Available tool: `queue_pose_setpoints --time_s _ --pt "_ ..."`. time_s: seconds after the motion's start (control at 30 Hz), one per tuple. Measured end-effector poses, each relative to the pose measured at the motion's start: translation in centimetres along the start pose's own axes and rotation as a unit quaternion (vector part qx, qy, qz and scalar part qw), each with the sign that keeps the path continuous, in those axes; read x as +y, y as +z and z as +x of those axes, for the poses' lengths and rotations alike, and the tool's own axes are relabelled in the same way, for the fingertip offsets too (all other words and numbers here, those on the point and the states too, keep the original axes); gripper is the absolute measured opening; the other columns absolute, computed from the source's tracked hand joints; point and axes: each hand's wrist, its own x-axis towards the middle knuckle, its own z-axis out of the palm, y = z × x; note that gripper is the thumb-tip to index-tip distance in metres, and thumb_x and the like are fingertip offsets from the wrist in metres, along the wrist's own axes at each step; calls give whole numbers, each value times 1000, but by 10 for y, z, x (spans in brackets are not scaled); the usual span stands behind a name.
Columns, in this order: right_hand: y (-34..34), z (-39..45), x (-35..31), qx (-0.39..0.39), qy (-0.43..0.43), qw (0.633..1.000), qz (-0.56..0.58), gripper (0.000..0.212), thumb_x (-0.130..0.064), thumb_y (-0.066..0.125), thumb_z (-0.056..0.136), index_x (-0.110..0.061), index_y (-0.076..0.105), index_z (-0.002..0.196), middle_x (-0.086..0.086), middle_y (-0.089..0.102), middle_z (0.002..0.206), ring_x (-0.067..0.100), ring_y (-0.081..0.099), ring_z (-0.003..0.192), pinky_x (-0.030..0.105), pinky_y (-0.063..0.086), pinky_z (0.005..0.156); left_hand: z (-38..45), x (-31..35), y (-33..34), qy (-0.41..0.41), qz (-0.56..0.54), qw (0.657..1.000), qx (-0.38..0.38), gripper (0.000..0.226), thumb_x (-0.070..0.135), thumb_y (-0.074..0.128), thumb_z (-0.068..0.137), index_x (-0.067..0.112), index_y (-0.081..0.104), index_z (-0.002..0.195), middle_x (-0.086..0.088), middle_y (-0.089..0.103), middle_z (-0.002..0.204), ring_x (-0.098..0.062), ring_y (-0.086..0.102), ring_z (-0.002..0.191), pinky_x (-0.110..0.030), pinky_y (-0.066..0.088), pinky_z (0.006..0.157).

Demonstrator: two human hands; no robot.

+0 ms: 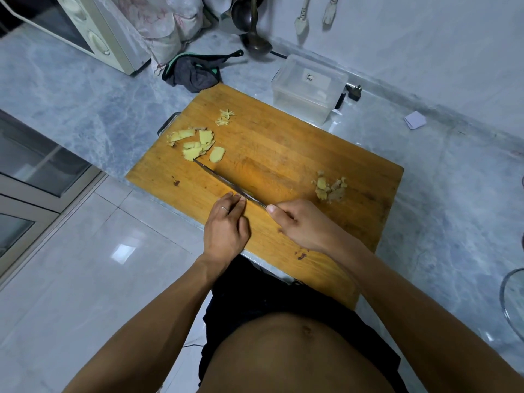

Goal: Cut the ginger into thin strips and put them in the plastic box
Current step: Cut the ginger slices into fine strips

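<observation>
A wooden cutting board (283,154) lies on the marble counter. Flat ginger slices (195,143) sit at its far left, and a small heap of thin ginger strips (224,117) lies beyond them. Ginger peel and scraps (330,185) are piled at the right. My right hand (300,222) grips the handle of a knife (226,181), whose edge is down on the board and whose tip reaches the slices. My left hand (226,222) has its fingertips at the blade's left side; what lies under them is hidden. The clear plastic box (309,89) stands behind the board.
A microwave (85,26) stands at the back left, with a dark cloth (195,70) and a ladle (256,38) near the wall. A black plug (354,93) lies by the box, a paper slip (415,119) to the right. A glass bowl rim (510,302) shows at the right edge.
</observation>
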Motion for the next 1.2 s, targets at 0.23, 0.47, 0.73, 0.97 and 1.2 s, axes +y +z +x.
queue_pose_setpoints --time_s 0.23,0.47,0.73,0.97,1.2 --pt "1 -1 -5 11 -14 1000 -6 46 -39 41 107 -15 35 69 5 32 63 22 31 59 44 32 56 0 0 1 0 -8 1000 10 42 15 44 87 -3 69 116 -16 61 122 -31 52 124 -39 49 96" --pt "-1 0 3 18 0 1000 12 46 -46 41 106 -28 32 65 -5 29 59 17 28 55 44 45 56 2 -3 3 11 -21 999 31 41 11 46 86 -3 68 117 -17 64 120 -32 54 122 -41 48 100" --pt "-3 4 -1 -6 -14 999 -29 46 -43 39 107 -17 33 69 4 32 63 14 28 56 39 26 56 1 -1 2 23 -11 999 33 34 1 52 83 -6 67 113 -19 60 119 -32 54 115 -37 48 91" --pt "4 8 -9 11 -10 999 -47 47 -39 42 107 -19 31 65 0 28 60 10 25 52 31 22 53 1 0 1 54 3 998 41 35 -4 52 81 -9 65 113 -20 59 113 -31 49 110 -34 45 91" --pt "-4 14 -6 -1 24 1000 -16 48 -44 41 106 -17 35 67 3 35 61 32 44 61 35 28 58 -1 -1 -3 51 0 999 7 39 1 50 86 -9 61 122 -20 57 121 -32 50 117 -34 44 99"
